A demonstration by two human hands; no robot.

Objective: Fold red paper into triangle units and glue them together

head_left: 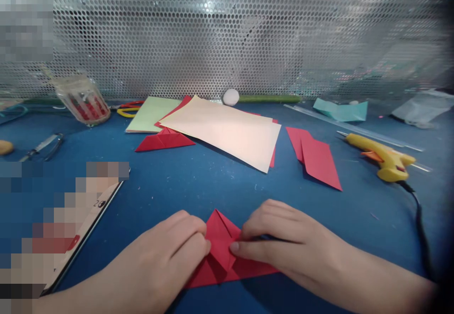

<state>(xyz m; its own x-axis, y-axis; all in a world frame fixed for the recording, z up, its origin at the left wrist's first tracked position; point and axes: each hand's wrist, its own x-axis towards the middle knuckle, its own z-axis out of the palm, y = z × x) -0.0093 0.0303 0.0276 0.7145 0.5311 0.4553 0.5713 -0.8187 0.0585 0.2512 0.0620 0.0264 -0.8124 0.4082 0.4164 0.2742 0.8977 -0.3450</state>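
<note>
A partly folded sheet of red paper (pixel 222 252) lies on the blue table close to me, with a pointed flap at its top and a diamond-shaped fold in the middle. My left hand (pixel 177 243) grips its left side, fingers curled and thumb at the central fold. From the right, my right hand (pixel 276 238) pinches the opposite side, its thumb pressing beside the diamond. Both hands hide parts of the paper's edges. Farther back sits another folded red paper piece (pixel 165 140), next to a stack of cream paper (pixel 227 132).
Red paper pieces (pixel 315 155) and a yellow glue gun (pixel 385 155) with a black cord lie right. A phone or tablet (pixel 92 222), partly blurred out, lies left. Behind are a jar (pixel 83 101), scissors (pixel 129 110), green paper (pixel 151 115) and a perforated metal panel (pixel 198 35).
</note>
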